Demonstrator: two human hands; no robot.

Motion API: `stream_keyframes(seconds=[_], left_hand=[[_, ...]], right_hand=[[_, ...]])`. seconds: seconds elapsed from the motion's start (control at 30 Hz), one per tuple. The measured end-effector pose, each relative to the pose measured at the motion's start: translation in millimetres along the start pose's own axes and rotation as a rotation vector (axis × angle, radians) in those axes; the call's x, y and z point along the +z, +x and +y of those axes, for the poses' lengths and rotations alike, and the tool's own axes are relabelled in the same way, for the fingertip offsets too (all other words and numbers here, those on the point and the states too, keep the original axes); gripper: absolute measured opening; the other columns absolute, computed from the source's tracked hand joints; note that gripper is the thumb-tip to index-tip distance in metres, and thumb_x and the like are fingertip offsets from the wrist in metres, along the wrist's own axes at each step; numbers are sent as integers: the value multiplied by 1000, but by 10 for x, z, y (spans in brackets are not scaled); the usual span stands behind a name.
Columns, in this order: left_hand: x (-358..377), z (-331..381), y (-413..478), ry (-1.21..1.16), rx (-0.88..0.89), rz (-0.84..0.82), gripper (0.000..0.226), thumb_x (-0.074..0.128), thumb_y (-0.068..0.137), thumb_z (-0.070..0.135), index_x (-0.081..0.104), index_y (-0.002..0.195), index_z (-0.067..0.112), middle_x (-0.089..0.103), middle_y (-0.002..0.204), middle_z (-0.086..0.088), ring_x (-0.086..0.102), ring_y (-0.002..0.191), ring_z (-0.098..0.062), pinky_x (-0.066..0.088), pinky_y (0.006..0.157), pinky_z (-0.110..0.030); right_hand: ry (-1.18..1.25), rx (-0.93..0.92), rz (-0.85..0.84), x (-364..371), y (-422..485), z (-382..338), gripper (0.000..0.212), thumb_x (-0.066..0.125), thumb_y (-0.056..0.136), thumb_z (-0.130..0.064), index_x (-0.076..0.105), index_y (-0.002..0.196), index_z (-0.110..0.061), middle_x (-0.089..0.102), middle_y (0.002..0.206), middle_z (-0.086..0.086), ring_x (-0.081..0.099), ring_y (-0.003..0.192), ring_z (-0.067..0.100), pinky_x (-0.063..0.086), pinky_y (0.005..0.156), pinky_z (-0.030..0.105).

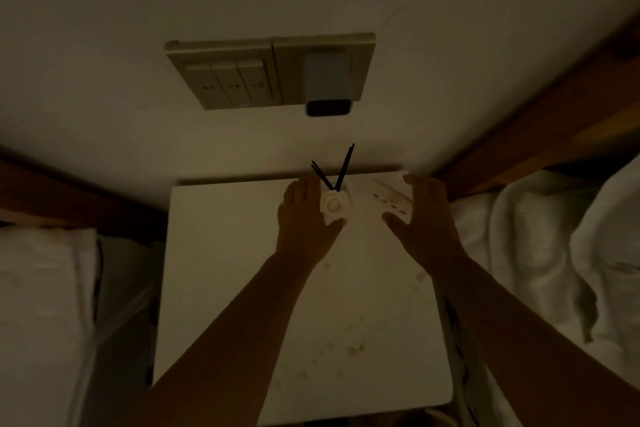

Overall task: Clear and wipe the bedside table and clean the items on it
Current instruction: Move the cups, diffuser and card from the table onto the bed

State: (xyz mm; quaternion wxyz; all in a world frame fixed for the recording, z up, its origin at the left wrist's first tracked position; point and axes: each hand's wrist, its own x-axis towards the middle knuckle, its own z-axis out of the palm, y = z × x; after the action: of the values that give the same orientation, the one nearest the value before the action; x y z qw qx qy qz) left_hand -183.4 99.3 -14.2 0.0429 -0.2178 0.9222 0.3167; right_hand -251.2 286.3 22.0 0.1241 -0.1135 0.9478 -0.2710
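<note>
Reed diffuser (334,206) at bench (225,288) rear, cupped between thumb and fingers of left grip (304,218); sticks upright. Right grip (424,218) spread, nearer power strip (389,196).

One table (242,288), one diffuser (335,207), perhaps three reeds (346,166), one power strip (391,196)

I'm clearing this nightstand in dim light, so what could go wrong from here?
The reed diffuser in your left hand has black sticks leaning apart; tilting it could spill liquid on the table. Your right hand hovers over what looks like a power strip, so keep liquid away from it.
</note>
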Motion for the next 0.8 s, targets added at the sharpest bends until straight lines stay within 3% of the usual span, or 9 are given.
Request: stream_keyframes(seconds=[0.17, 0.33, 0.4, 0.47, 0.57, 0.67, 0.73, 0.8], left_hand=[[179, -50, 146, 39, 40, 77, 78, 68, 81, 48, 38, 143, 12, 38, 149, -6, 25, 143, -27, 28, 111, -55], [301, -46, 150, 19, 64, 119, 45, 66, 85, 41, 55, 123, 19, 55, 129, 0, 39, 134, -22, 20, 113, -61], [277, -97, 116, -43, 98, 155, 35, 68, 84, 38, 60, 112, 18, 61, 113, 0, 54, 115, -21, 36, 107, -52], [197, -191, 21, -157, 129, 175, 30, 69, 84, 37, 62, 105, 17, 62, 103, 1, 57, 98, -18, 49, 88, -38], [5, -413, -218, -325, 23, 169, 37, 72, 82, 37, 58, 112, 20, 61, 109, 1, 58, 100, -16, 54, 82, -37], [-225, -695, -531, -510, -146, 183, 43, 75, 72, 41, 53, 108, 37, 63, 109, 5, 60, 103, -10, 51, 86, -25], [-429, -943, -762, -523, -250, 208, 44, 78, 72, 41, 49, 104, 42, 57, 98, 20, 55, 94, 12, 41, 78, -2], [-648, -1270, -1010, -490, -322, 179, 42, 77, 78, 36, 48, 109, 41, 51, 96, 28, 50, 92, 24, 32, 75, 7]], right_hand=[[-24, 94, -40, 199, 181, 78, 55, 70, 85, -23, 44, 133, -19, 38, 137, 9, 48, 121, 27, 46, 86, 30], [-158, 53, -87, 226, 257, 129, 36, 56, 94, -20, 51, 129, -10, 56, 122, 16, 53, 114, 34, 45, 94, 42], [-184, 50, -100, 225, 268, 99, 39, 54, 96, -21, 50, 133, -9, 55, 125, 17, 52, 117, 34, 44, 98, 44], [-188, 43, -117, 244, 244, -2, 41, 54, 96, -22, 49, 135, -9, 54, 128, 18, 51, 118, 35, 43, 99, 45], [-190, -18, -128, 335, 127, -274, 40, 55, 96, -21, 50, 134, -11, 54, 126, 16, 51, 117, 34, 42, 99, 43], [-185, -102, -174, 469, -11, -596, 37, 57, 94, -20, 53, 130, -11, 58, 122, 15, 55, 113, 34, 46, 97, 42], [-182, -172, -231, 584, -128, -889, 37, 60, 92, -21, 56, 128, -11, 60, 120, 14, 57, 110, 33, 46, 95, 40], [-187, -266, -311, 738, -270, -1264, 38, 62, 90, -21, 58, 126, -10, 63, 118, 15, 59, 107, 33, 46, 92, 38]])
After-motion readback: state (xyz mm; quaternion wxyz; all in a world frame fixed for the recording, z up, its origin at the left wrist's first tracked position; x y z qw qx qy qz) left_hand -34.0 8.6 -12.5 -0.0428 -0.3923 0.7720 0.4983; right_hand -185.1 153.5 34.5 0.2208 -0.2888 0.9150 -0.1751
